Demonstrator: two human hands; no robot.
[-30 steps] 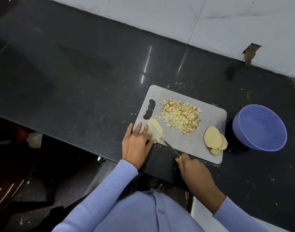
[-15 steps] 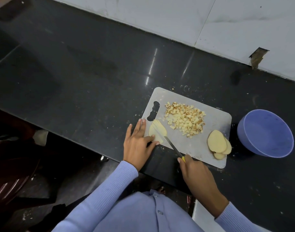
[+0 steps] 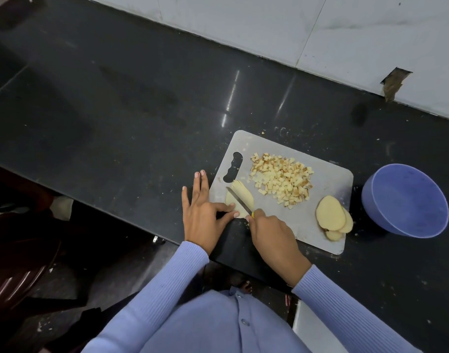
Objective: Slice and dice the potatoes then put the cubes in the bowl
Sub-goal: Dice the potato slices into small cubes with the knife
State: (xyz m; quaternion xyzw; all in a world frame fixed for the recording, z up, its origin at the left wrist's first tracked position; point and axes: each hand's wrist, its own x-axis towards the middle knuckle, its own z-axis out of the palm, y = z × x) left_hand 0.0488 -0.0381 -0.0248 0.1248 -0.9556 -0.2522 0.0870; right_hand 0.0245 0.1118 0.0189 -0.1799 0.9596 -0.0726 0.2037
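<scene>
Left hand (image 3: 202, 215): I see fingers straight, pinning potato slice (image 3: 240, 198)
Right hand (image 3: 272, 231): clenched around knife (image 3: 240, 201), blade across slice

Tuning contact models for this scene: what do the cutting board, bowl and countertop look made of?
Cutting board: probably plastic, though metal is possible; thin, matte pale grey, with a moulded handle slot.
Bowl: likely plastic; uniform lavender-blue, smooth satin, thick rounded rim.
Countertop: looks like polished dark stone, perhaps granite; streaky light reflections, with crumbs on it.
</scene>
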